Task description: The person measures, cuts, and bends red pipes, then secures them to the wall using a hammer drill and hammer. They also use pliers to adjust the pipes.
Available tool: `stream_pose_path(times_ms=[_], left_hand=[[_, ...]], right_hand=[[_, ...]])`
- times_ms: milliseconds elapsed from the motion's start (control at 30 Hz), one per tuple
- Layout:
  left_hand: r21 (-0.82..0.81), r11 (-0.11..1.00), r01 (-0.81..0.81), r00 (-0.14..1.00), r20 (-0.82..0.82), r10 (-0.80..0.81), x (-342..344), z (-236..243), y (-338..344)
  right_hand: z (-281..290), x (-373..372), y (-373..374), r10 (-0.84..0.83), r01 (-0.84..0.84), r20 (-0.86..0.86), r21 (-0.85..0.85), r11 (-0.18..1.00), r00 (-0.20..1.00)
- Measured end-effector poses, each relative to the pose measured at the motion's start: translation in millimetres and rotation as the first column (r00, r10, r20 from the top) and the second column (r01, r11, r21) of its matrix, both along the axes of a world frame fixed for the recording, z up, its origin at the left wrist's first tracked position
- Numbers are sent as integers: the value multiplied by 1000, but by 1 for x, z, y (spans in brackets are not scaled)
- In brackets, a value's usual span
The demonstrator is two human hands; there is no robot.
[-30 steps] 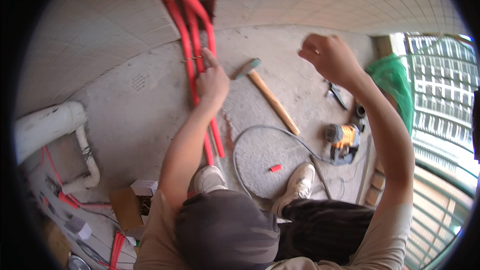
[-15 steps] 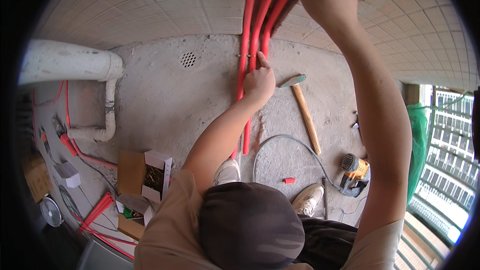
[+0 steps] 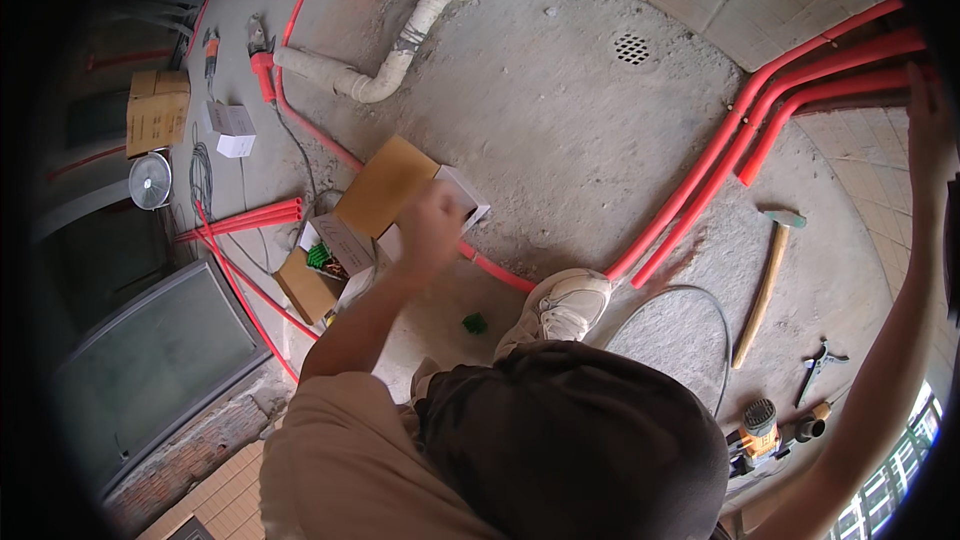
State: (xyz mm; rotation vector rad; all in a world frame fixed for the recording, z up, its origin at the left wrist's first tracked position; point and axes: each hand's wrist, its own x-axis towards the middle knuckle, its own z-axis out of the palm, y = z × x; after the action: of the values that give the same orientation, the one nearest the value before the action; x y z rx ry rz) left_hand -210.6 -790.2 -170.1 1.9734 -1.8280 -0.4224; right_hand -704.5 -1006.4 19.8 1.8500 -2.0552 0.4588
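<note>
The left hand [image 3: 430, 230] is hovering, blurred, grip unclear, over an open cardboard box [image 3: 385, 185]; the right hand [image 3: 925, 135] is resting flat on red conduits [image 3: 800, 80] beside bare concrete floor [image 3: 560, 120].

1. Left hand [image 3: 430, 230] stretched forward and down on a bent arm, fingers curled loosely, blurred; grip unclear.
2. Right hand [image 3: 927, 135] raised far out to the right, arm nearly straight, fingers extended upward.

Open white box [image 3: 462, 202] (flaps up) lies beside brown cardboard [image 3: 385, 185].
</note>
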Motion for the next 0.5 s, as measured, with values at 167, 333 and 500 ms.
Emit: stream_pose_path(times_ms=[167, 333, 500], left_hand=[[101, 995, -2, 995, 99, -9, 48, -4, 23], [158, 983, -89, 995, 67, 79, 58, -37, 39], [177, 958, -225, 969, -59, 239, 34, -16, 32]], right_hand=[[-61, -13, 34, 283, -271, 222, -85, 959, 933], [-131, -28, 116, 48, -62, 39, 678, 733, 998], [-167, -26, 181, -92, 69, -58, 990, 123, 994]])
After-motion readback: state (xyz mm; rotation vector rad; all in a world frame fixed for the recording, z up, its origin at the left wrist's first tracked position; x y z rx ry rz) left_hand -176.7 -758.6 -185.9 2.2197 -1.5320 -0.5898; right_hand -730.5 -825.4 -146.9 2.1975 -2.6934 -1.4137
